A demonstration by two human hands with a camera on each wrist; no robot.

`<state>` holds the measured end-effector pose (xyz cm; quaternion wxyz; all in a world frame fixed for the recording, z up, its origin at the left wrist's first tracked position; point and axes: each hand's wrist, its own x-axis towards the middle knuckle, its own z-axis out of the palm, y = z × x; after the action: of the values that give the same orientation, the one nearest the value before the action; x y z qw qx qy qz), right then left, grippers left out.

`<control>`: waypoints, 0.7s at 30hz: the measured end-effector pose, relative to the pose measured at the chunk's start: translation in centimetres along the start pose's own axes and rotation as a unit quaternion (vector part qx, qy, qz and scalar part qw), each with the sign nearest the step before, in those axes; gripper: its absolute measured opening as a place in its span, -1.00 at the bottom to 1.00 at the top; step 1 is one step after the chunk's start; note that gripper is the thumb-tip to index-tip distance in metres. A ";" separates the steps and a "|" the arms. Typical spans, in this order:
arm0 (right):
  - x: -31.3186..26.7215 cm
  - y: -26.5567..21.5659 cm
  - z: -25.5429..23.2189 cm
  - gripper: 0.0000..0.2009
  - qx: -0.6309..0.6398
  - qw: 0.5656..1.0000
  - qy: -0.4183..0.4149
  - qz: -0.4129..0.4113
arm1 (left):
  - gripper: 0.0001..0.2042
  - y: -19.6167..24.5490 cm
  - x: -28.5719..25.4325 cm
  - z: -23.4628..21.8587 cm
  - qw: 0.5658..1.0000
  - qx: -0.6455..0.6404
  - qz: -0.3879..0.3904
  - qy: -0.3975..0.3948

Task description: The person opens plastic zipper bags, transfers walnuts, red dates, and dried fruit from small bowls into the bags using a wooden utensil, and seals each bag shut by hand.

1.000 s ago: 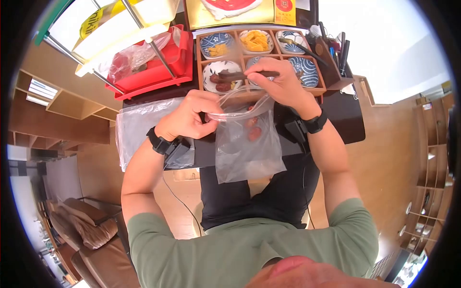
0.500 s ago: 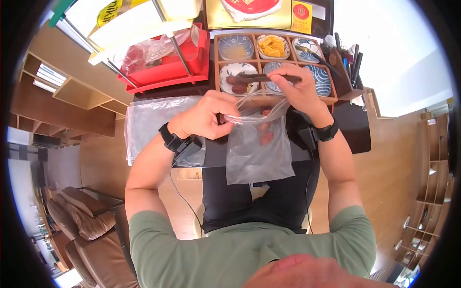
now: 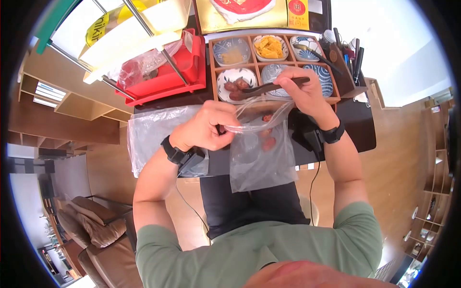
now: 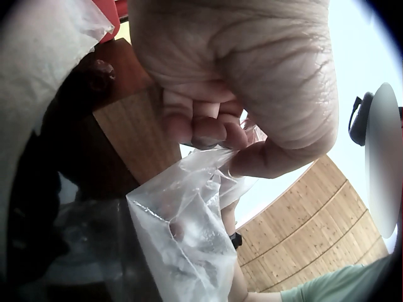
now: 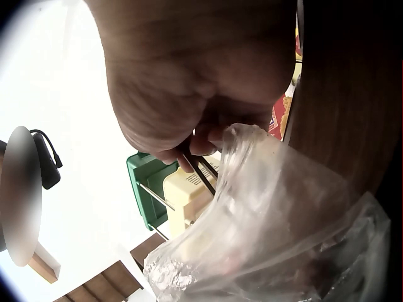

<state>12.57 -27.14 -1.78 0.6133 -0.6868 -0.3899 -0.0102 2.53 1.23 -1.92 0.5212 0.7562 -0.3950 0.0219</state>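
Observation:
My left hand pinches the rim of a clear plastic bag at its left side, thumb against fingers. Several reddish pieces lie inside the bag. In my right hand is a pair of dark brown tongs, held above the bag's mouth. The tongs' tips reach left to the wrinkled red dates in a white leaf-patterned dish. The bag's right rim rises to my right fingers. Two dark prongs come out below the fingers in the right wrist view.
A wooden divided tray holds several patterned dishes, one with yellow-orange pieces. A spoon lies across the top right dish. Flat clear bags lie at left, below a red bin. A pen holder stands right.
The head view has shifted, so the tray sits further right in it. Relative to the date dish, the tongs' tips have moved slightly right and nearer the person. The left hand keeps its pinch on the bag.

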 end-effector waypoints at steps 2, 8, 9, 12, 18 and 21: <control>0.1 -0.3 -0.2 -0.92 -0.036 0.998 -0.034 -0.032 | -0.88 -0.3 -0.1 0.2 1.000 -0.009 0.003 0.009; 0.4 -1.1 -0.1 -0.91 -0.039 0.996 -0.068 -0.030 | -0.87 0.0 -0.1 0.0 1.000 0.006 0.005 0.001; 0.3 -0.9 0.0 -0.91 -0.032 0.996 -0.072 -0.030 | -0.87 0.1 -0.2 0.0 1.000 0.013 -0.005 -0.008; 0.3 -0.8 -0.2 -0.90 -0.028 0.997 -0.073 -0.022 | -0.87 0.0 -0.2 0.2 1.000 0.028 -0.008 -0.009; 0.3 -1.0 -0.1 -0.90 -0.033 0.998 -0.062 -0.006 | -0.86 0.2 -0.2 0.3 1.000 0.011 -0.005 -0.010; 0.2 -0.6 0.1 -0.90 -0.029 0.998 -0.058 -0.003 | -0.86 0.1 -0.2 0.1 1.000 0.023 0.003 -0.016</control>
<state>12.35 -26.98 -1.17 0.5698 -0.7024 -0.4263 0.0164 2.28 1.19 -1.94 0.4972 0.7669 -0.4052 0.0207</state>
